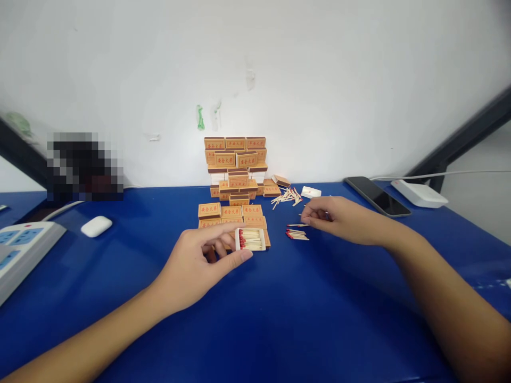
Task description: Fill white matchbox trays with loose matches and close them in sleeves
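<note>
My left hand [195,263] holds a white matchbox tray [263,243] between thumb and fingers. Inside the tray lie several red-tipped matches [250,238], their heads toward the left. To the right, my right hand [325,213] is closed in a pinch low over the blue table; whatever sits between its fingertips is too small to make out. A single match [296,225] lies by those fingertips, and a small row of matches [297,234] rests just below. Behind the left hand, orange matchboxes [231,211] lie in rows, partly covered by the hand and tray.
A tiered stack of matchboxes [235,159] stands against the white wall. Beside it are a loose match pile [288,197] and another white tray [311,192]. A phone [377,196] and white box [419,193] lie right; a power strip [30,250] and white earbud case [96,226] left.
</note>
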A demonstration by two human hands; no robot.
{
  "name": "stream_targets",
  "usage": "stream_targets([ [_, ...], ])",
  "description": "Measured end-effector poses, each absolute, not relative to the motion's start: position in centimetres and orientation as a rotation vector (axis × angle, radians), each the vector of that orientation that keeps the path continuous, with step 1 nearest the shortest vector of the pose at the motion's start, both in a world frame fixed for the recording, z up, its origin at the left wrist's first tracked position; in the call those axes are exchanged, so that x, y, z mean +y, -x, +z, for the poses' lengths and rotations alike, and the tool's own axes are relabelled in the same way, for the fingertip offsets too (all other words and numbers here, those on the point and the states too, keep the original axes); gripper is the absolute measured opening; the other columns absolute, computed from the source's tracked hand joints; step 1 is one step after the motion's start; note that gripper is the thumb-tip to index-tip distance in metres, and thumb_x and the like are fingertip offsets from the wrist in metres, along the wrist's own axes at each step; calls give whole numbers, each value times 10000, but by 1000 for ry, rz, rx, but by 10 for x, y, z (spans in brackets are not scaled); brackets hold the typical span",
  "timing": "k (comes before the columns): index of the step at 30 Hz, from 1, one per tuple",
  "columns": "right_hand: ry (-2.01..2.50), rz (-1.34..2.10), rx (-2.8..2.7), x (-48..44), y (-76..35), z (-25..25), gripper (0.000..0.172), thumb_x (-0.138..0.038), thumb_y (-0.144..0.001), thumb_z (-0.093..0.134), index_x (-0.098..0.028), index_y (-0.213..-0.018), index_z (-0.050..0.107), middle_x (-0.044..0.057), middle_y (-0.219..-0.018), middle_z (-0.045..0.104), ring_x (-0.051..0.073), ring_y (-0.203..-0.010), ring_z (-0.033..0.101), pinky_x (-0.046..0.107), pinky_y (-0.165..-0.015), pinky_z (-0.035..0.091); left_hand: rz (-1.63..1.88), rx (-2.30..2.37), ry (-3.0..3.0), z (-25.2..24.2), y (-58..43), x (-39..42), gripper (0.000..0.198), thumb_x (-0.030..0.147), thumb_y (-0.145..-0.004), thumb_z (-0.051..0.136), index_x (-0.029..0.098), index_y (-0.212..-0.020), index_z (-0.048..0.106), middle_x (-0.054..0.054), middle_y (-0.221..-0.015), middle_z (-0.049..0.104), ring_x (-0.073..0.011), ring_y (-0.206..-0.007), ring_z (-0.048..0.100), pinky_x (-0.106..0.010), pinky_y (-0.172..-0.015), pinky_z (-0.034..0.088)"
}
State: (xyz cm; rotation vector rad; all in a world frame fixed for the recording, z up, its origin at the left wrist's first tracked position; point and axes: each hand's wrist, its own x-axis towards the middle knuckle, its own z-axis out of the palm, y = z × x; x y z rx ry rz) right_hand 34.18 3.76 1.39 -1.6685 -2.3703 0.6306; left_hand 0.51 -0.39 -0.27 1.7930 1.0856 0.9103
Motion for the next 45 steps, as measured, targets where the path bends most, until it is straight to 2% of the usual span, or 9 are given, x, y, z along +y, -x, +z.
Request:
stream_targets([
  [7, 1768, 652, -2396, 44, -358, 9, 209, -427, -903, 618, -235, -894, 699, 60, -852, 721, 212, -737, 619, 340, -655, 461, 929, 1077, -1811, -2, -5, -4, 449, 388, -861, 816, 175, -1256, 795, -6, -758, 653, -106, -595, 522, -229, -551, 462],
  [17, 1679, 764, -2406, 35, -337, 11, 202, -422, -944, 588, -236, -907, 659, 40, -826, 690, 191, -697, 578, 325, -619, 433, 922, 1085, -1813, -1, -6, -5, 451, 386, -862, 818, 177, -1260, 795, -5, -757, 666, -105, -601, 527, -227, -550, 454],
  [26, 1609, 497, -2382, 43, -332, 6, 252, -447, -959, 564, -226, -877, 653, 56, -807, 663, 198, -711, 561, 334, -649, 418, 922, 1082, -1818, -2, -5, -3, 447, 393, -863, 819, 186, -1259, 796, -4, -756, 677, -104, -600, 525, -228, -552, 453],
  [32, 1625, 652, -2430, 41, -331, 3, 192, -370, -954, 576, -220, -870, 661, 48, -781, 672, 190, -668, 568, 330, -612, 418, 934, 1078, -1818, 0, -6, -4, 443, 381, -862, 818, 185, -1258, 795, -6, -772, 686, -105, -603, 534, -230, -554, 457],
  [35, 1602, 714, -2432, 38, -330, 7, 224, -404, -969, 576, -225, -867, 665, 42, -787, 680, 188, -668, 574, 328, -605, 422, 927, 1092, -1813, 0, -6, -5, 453, 378, -857, 824, 181, -1263, 792, -7, -774, 688, -102, -601, 534, -229, -556, 462],
  [39, 1609, 549, -2367, 39, -342, 13, 292, -476, -995, 553, -231, -881, 664, 41, -793, 687, 189, -674, 573, 333, -629, 422, 925, 1090, -1820, 0, -5, -5, 437, 381, -858, 825, 190, -1251, 797, 2, -764, 682, -93, -589, 521, -223, -559, 464],
  [45, 1786, 401, -2287, 49, -373, 13, 249, -445, -926, 615, -218, -884, 707, 76, -819, 712, 222, -704, 616, 346, -645, 440, 929, 1088, -1817, -3, -4, -4, 447, 382, -857, 825, 188, -1258, 794, 3, -765, 679, -91, -589, 518, -217, -549, 459],
])
